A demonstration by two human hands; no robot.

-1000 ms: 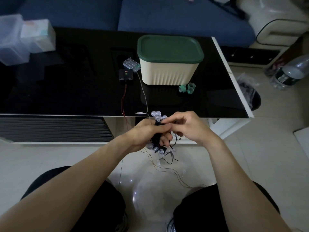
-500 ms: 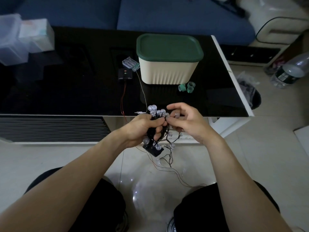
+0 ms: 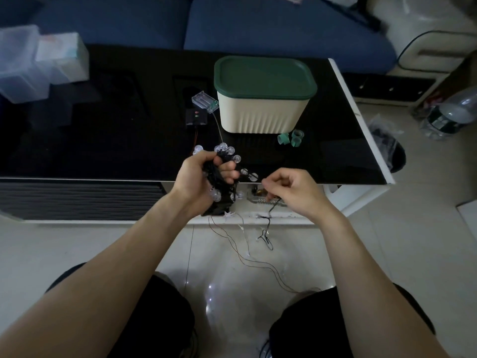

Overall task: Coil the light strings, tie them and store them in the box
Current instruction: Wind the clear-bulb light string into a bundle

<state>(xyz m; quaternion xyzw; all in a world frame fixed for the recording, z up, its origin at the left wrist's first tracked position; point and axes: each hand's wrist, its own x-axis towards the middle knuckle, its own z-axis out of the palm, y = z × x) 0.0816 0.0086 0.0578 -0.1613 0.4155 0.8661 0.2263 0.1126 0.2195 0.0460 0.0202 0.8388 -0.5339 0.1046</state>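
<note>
The left hand [image 3: 198,177] gripped the coiled bulb string [image 3: 219,174], while the right hand [image 3: 291,189], just beside it, pinched the loose tail [image 3: 268,215] hanging downward

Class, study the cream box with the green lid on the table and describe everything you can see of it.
The box is a rounded-rectangular tub with cream, vertically ribbed walls, plastic by its look. A dark green lid sits closed on top. It stands upright on the black glossy table, right of centre. A clear battery case lies at its left; neither hand touches it.
</note>
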